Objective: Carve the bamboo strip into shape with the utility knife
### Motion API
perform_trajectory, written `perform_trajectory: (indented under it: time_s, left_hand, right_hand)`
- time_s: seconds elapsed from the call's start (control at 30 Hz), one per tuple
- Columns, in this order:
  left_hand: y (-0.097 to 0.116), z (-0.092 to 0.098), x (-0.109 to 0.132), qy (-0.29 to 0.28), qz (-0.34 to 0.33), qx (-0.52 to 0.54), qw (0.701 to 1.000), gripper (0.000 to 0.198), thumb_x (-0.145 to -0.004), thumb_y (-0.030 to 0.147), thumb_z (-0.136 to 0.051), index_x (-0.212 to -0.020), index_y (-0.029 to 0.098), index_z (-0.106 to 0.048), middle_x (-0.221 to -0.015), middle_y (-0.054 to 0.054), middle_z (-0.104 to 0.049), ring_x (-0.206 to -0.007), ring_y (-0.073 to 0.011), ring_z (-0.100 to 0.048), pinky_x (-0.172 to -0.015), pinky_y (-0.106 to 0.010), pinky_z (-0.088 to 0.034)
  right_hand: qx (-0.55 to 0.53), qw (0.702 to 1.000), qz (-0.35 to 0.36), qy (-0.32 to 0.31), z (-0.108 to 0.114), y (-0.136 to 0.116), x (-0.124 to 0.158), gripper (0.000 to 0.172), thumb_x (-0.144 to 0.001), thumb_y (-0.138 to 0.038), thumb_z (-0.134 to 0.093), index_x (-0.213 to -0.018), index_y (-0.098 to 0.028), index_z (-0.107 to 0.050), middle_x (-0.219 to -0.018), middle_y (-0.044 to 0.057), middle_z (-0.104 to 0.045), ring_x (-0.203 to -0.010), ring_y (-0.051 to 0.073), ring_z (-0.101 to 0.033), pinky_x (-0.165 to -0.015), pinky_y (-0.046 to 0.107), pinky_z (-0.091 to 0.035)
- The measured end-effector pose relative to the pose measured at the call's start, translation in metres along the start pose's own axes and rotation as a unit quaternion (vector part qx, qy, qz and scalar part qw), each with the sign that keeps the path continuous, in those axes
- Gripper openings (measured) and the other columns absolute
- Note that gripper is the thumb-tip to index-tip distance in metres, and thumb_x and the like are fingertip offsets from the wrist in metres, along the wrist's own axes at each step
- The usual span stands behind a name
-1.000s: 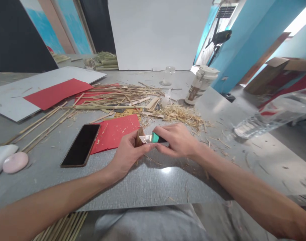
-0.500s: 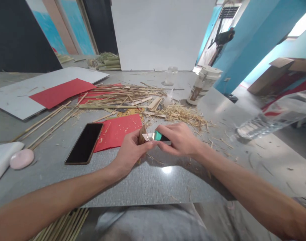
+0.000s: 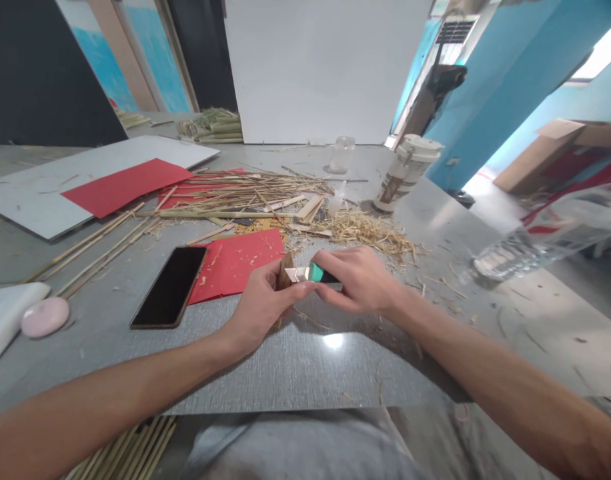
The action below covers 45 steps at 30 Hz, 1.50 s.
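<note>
My right hand [image 3: 355,277] is closed around a utility knife [image 3: 316,272] with a green and black handle. Its bare blade points left, up against a small brown piece [image 3: 285,270] that looks like wood or bamboo. That piece is gripped in my left hand [image 3: 262,298], whose thumb reaches right, beneath the blade. Part of the piece is hidden by my fingers. Just left of my hands lies a red sheet [image 3: 240,260] dusted with shavings, and a phone [image 3: 169,287] with a dark screen rests beside it.
Beyond my hands are thin sticks [image 3: 220,190] and a heap of straw-like shavings [image 3: 370,232]. A white lidded cup [image 3: 405,175] stands at the back right, with a clear plastic bottle [image 3: 550,240] lying nearer. A pale pink oval object [image 3: 45,317] is at far left.
</note>
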State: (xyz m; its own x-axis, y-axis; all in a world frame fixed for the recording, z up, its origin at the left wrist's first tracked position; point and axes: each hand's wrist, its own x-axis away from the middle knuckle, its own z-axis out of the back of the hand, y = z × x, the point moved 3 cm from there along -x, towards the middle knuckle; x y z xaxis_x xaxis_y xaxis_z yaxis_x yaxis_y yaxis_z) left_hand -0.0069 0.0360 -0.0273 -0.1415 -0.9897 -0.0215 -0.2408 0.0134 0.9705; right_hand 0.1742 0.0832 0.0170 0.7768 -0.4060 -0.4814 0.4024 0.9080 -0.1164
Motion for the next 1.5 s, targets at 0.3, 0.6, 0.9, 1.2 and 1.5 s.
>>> perform_trajectory:
  time_s: [0.3,0.6,0.9,1.2,1.5]
  left_hand:
    - [0.006,0.001,0.001,-0.002,-0.012,-0.036,0.999,0.04,-0.083,0.041,-0.092,-0.077,0.02,-0.058,-0.06,0.009,-0.042,-0.051,-0.0067,-0.032,-0.046,-0.022,-0.024]
    - [0.008,-0.004,0.009,-0.014,0.02,-0.017,1.0,0.046,-0.085,0.047,-0.09,-0.072,0.022,-0.054,-0.05,0.011,-0.036,-0.041,-0.0051,-0.025,-0.039,-0.022,-0.017]
    - [0.003,0.0,0.005,0.008,0.016,-0.021,1.0,0.053,-0.084,0.05,-0.09,-0.071,0.021,-0.048,-0.053,0.01,-0.039,-0.043,-0.004,-0.029,-0.041,-0.02,-0.021]
    - [0.014,0.003,0.003,0.015,-0.019,-0.114,0.993,0.043,-0.085,0.043,-0.089,-0.076,0.022,-0.052,-0.059,0.009,-0.044,-0.051,-0.0074,-0.036,-0.048,-0.025,-0.026]
    - [0.02,0.004,0.001,0.042,-0.063,-0.204,0.976,0.045,-0.09,0.049,-0.084,-0.072,0.021,-0.053,-0.06,0.007,-0.045,-0.056,-0.01,-0.035,-0.052,-0.028,-0.027]
  right_hand:
    - [-0.011,1.0,0.005,-0.018,0.002,0.0,0.0,0.027,-0.107,-0.045,-0.048,-0.088,-0.025,-0.047,-0.068,-0.004,-0.05,-0.056,0.014,-0.042,-0.056,0.032,-0.02]
    - [0.019,1.0,0.021,-0.011,0.002,-0.004,0.002,0.034,-0.112,-0.047,-0.042,-0.088,-0.024,-0.048,-0.069,-0.002,-0.053,-0.06,0.015,-0.043,-0.057,0.032,-0.023]
    - [0.021,0.999,-0.004,0.05,0.01,-0.006,0.001,0.028,-0.108,-0.043,-0.045,-0.09,-0.024,-0.051,-0.069,-0.002,-0.055,-0.058,0.014,-0.045,-0.057,0.032,-0.026]
    - [0.041,0.999,0.025,0.019,0.007,-0.003,0.0,0.03,-0.108,-0.044,-0.049,-0.086,-0.024,-0.049,-0.067,-0.004,-0.053,-0.055,0.013,-0.044,-0.055,0.033,-0.021]
    - [0.086,0.996,-0.004,-0.025,0.008,-0.002,0.0,0.039,-0.111,-0.05,-0.042,-0.088,-0.022,-0.054,-0.071,0.0,-0.06,-0.059,0.015,-0.049,-0.057,0.035,-0.018]
